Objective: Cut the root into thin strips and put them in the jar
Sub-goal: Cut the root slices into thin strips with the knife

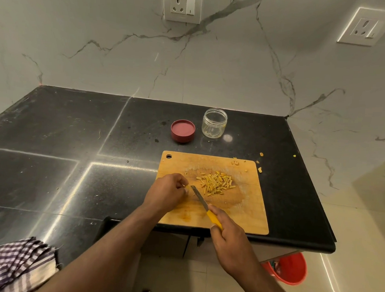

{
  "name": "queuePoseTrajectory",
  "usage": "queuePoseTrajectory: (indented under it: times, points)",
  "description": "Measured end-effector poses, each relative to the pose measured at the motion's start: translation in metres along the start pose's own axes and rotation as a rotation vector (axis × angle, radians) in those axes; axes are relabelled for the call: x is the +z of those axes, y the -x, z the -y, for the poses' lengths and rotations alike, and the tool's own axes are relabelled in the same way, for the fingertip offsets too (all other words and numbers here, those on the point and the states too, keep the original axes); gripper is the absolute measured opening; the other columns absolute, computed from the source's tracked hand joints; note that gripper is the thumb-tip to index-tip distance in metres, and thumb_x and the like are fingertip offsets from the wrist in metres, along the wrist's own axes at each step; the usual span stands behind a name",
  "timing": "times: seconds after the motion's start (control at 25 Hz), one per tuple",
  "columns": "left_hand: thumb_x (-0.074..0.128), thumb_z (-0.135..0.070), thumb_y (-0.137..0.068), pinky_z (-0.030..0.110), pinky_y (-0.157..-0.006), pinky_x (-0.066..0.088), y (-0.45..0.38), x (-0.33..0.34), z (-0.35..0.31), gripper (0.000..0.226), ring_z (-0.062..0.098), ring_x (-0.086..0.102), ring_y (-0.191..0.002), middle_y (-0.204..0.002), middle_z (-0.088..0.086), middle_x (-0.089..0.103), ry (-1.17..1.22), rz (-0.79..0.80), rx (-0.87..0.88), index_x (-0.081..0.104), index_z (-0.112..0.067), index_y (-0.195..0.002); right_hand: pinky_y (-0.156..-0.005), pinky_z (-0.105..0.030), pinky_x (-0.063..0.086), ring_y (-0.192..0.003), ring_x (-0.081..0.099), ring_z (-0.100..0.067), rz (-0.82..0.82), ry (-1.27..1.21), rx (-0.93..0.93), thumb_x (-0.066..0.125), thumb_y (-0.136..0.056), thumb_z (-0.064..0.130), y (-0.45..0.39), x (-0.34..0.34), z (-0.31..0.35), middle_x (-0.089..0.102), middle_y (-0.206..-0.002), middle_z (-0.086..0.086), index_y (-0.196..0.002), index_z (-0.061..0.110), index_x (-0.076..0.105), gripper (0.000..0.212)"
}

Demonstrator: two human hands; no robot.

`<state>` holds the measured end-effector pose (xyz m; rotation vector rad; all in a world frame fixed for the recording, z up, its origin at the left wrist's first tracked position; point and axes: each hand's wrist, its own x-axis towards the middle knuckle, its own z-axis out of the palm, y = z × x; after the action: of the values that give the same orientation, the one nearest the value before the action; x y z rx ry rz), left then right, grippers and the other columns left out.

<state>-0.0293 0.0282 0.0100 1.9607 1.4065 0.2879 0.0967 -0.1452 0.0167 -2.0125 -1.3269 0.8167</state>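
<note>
Gripping the yellow handle of a knife (203, 206), the right hand (229, 243) angles the blade over the cutting board (250, 213). Beside its tip, the left hand (167, 192) rests with fingers curled; whether they pinch anything is unclear. Yellow strips (217, 182) lie piled mid-board. Behind it stand the open jar (214, 123) and a red lid (183, 130).

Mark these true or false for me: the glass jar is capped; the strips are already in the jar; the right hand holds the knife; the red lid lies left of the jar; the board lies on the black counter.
1. The clear glass jar is capped. False: it stands open.
2. The yellow cut strips are in the jar. False: they lie piled on the wooden cutting board.
3. The right hand grips the yellow-handled knife. True.
4. The round red lid lies left of the jar. True.
5. The board lies on the black stone counter. True.
</note>
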Motion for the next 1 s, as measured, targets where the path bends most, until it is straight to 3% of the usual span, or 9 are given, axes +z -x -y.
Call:
queuePoseTrajectory:
  times: [0.16, 0.32, 0.4, 0.52, 0.6, 1.0]
  points:
    - [0.071, -0.042, -0.089, 0.040, -0.091, 0.043, -0.006, 0.007, -0.005, 0.023, 0.015, 0.052, -0.113, -0.107, -0.016, 0.069, -0.221, -0.068, 0.012, 0.072, -0.040, -0.112, -0.057, -0.014, 0.040, -0.074, 0.054, 0.009, -0.001, -0.030, 0.027, 0.042, -0.102, 0.021, 0.001, -0.003, 0.001, 0.059, -0.116, 0.009, -0.146, 0.037, 0.039, 0.047]
    - [0.072, -0.044, -0.087, 0.042, -0.096, 0.039, -0.006, 0.005, 0.001, 0.027, 0.014, 0.052, -0.117, -0.108, -0.019, 0.071, -0.217, -0.044, -0.024, 0.072, -0.042, -0.115, -0.058, -0.013, 0.038, -0.071, 0.052, 0.002, -0.013, -0.014, 0.044, 0.041, -0.102, 0.023, 0.001, -0.002, -0.001, 0.059, -0.117, 0.010, -0.148, 0.038, 0.037, 0.048]
    - [0.070, -0.043, -0.088, 0.041, -0.095, 0.040, -0.005, 0.003, 0.003, 0.026, 0.013, 0.053, -0.116, -0.106, -0.019, 0.071, -0.203, -0.058, -0.016, 0.072, -0.041, -0.114, -0.065, -0.011, 0.038, -0.082, 0.050, 0.002, -0.012, 0.014, 0.024, 0.040, -0.103, 0.024, 0.000, -0.001, 0.000, 0.056, -0.126, 0.012, -0.149, 0.038, 0.034, 0.048]
    - [0.068, -0.043, -0.091, 0.040, -0.092, 0.037, -0.003, 0.002, 0.002, 0.022, 0.014, 0.051, -0.113, -0.105, -0.016, 0.069, -0.213, -0.086, -0.006, 0.072, -0.040, -0.113, -0.089, -0.015, 0.041, -0.113, 0.047, 0.000, 0.013, 0.063, -0.019, 0.037, -0.104, 0.025, 0.000, 0.001, 0.007, 0.045, -0.136, 0.017, -0.151, 0.037, 0.030, 0.049]
    - [0.067, -0.045, -0.092, 0.040, -0.091, 0.036, -0.002, 0.003, 0.000, 0.021, 0.014, 0.049, -0.113, -0.104, -0.016, 0.068, -0.231, -0.097, 0.002, 0.073, -0.039, -0.111, -0.096, -0.017, 0.039, -0.119, 0.044, -0.002, 0.030, 0.114, -0.046, 0.035, -0.105, 0.025, 0.000, 0.004, 0.012, 0.044, -0.140, 0.014, -0.153, 0.034, 0.025, 0.050]
    - [0.063, -0.047, -0.090, 0.044, -0.092, 0.033, -0.001, 0.007, -0.002, 0.016, 0.016, 0.045, -0.113, -0.100, -0.017, 0.064, -0.258, -0.090, -0.027, 0.072, -0.038, -0.100, -0.089, -0.025, 0.045, -0.106, 0.049, -0.010, 0.063, 0.244, -0.056, 0.030, -0.105, 0.025, -0.003, 0.015, 0.020, 0.046, -0.134, 0.005, -0.156, 0.031, 0.014, 0.054]
